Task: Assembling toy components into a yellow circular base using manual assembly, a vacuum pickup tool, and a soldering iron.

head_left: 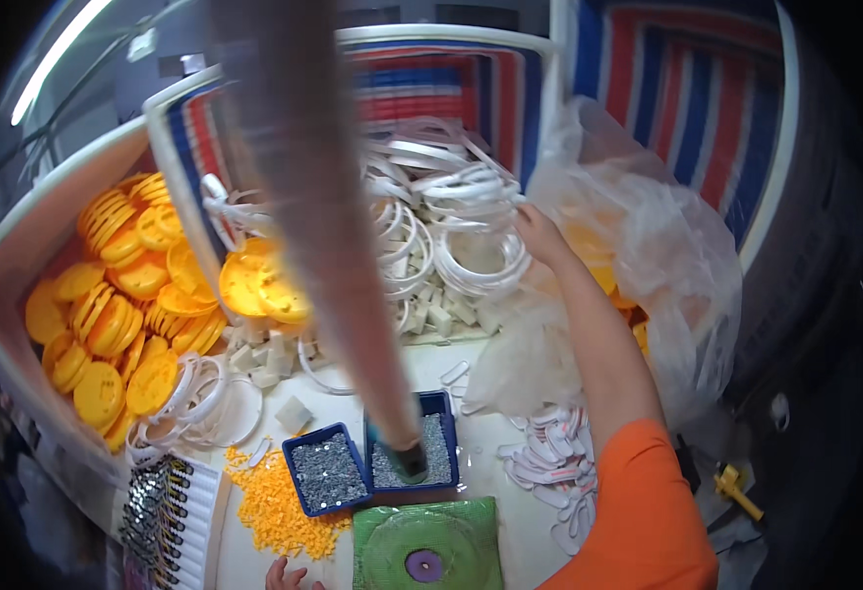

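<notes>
White plastic rings (476,251) under outstretched right hand (539,236)

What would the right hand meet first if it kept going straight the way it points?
The right hand points up-left into the heap of white plastic rings. Its fingertips already seem to be at the nearest ring, so that comes first, though depth is unclear.

Discs (117,295) lie left of rings (451,226); two screw trays (367,462) sit nearer.

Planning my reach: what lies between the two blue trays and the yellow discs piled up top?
Head view: small white blocks and loose white rings lie between blue trays and yellow discs.
</notes>
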The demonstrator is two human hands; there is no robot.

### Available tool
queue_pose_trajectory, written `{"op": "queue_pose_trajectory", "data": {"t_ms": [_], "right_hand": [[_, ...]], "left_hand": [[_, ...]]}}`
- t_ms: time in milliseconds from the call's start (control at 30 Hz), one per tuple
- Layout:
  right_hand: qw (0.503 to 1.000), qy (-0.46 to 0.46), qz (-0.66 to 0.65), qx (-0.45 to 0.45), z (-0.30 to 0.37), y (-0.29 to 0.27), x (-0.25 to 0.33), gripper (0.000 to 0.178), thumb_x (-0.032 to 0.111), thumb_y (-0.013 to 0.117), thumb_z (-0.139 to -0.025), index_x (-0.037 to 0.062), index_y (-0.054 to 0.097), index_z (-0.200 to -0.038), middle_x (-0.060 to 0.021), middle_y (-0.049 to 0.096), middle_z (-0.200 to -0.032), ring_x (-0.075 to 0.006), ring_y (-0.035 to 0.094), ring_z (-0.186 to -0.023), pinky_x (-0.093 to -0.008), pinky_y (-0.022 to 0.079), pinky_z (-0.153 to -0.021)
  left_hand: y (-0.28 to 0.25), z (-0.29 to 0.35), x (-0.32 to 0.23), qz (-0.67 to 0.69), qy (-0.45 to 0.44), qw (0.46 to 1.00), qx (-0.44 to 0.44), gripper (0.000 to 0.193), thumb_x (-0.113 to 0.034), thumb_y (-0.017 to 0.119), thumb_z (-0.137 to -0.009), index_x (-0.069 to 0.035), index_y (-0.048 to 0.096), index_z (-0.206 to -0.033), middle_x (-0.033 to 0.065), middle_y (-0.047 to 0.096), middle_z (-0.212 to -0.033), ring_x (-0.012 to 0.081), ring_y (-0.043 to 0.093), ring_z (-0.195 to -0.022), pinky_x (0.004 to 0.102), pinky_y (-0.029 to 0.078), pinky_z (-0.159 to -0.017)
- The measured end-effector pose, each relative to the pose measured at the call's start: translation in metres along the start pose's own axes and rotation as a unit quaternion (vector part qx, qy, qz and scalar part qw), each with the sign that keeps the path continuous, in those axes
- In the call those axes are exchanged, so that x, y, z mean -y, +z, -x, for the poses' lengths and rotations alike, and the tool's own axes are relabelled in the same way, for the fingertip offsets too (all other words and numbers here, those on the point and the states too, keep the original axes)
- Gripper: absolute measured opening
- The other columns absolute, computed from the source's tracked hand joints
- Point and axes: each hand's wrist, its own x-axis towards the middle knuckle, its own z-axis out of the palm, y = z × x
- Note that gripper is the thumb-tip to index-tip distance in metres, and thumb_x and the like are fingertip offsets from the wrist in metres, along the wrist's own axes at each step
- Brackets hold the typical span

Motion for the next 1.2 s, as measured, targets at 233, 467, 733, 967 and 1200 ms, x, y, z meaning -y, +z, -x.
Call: {"op": "queue_pose_trajectory", "data": {"t_ms": [233, 467, 733, 967, 1200], "right_hand": [[0.984, 0.096, 0.076, -0.132, -0.057, -0.025, -0.067, 0.051, 0.039, 0.051, -0.104, 0.0014, 0.058, -0.138, -0.0242, 0.063, -0.135, -0.0385, 0.059, -0.128, -0.0442, 0.042, -0.111], [0.98, 0.147, 0.11, -0.075, -0.049, -0.077, -0.102, 0.061, 0.046, 0.047, -0.103, -0.0025, 0.056, -0.139, -0.0272, 0.059, -0.139, -0.0464, 0.054, -0.13, -0.0462, 0.041, -0.112], [0.987, 0.076, -0.082, -0.115, -0.088, -0.016, -0.117, 0.074, 0.04, 0.056, -0.102, -0.0007, 0.03, -0.158, -0.0197, 0.055, -0.149, -0.0339, 0.052, -0.136, -0.0397, 0.039, -0.113], [0.986, 0.094, -0.044, -0.133, -0.129, -0.019, -0.165, 0.064, 0.048, 0.061, -0.096, -0.0001, 0.059, -0.137, -0.0241, 0.065, -0.133, -0.0374, 0.059, -0.128, -0.0416, 0.043, -0.109], [0.976, 0.14, 0.057, -0.154, -0.116, -0.038, -0.136, 0.065, 0.059, 0.058, -0.096, 0.001, 0.067, -0.121, -0.0219, 0.071, -0.119, -0.0393, 0.066, -0.114, -0.0453, 0.05, -0.098]], "left_hand": [[-0.004, -0.022, -0.017, -0.038, 0.008, 0.998, 0.054, 0.034, -0.008, 0.054, -0.098, 0.005, 0.05, -0.129, 0.0302, 0.046, -0.141, 0.0444, 0.044, -0.13, 0.0541, 0.031, -0.113], [0.007, -0.003, 0.026, -0.079, 0.055, 0.994, 0.043, 0.037, -0.016, 0.059, -0.097, -0.001, 0.054, -0.131, 0.0261, 0.05, -0.143, 0.037, 0.049, -0.13, 0.0521, 0.039, -0.108], [0.005, 0.0, -0.001, -0.093, -0.015, 0.995, 0.043, 0.038, -0.011, 0.059, -0.091, -0.001, 0.057, -0.128, 0.0298, 0.047, -0.146, 0.0413, 0.048, -0.13, 0.0479, 0.039, -0.108], [0.004, 0.008, 0.02, -0.099, -0.076, 0.988, 0.088, 0.037, -0.014, 0.058, -0.095, 0.002, 0.056, -0.128, 0.0271, 0.046, -0.148, 0.0394, 0.048, -0.13, 0.0459, 0.037, -0.11], [-0.004, -0.033, -0.056, 0.018, -0.163, 0.969, 0.183, 0.046, -0.008, 0.051, -0.094, 0.008, 0.051, -0.137, 0.0277, 0.05, -0.143, 0.0393, 0.047, -0.132, 0.0482, 0.032, -0.115]]}}
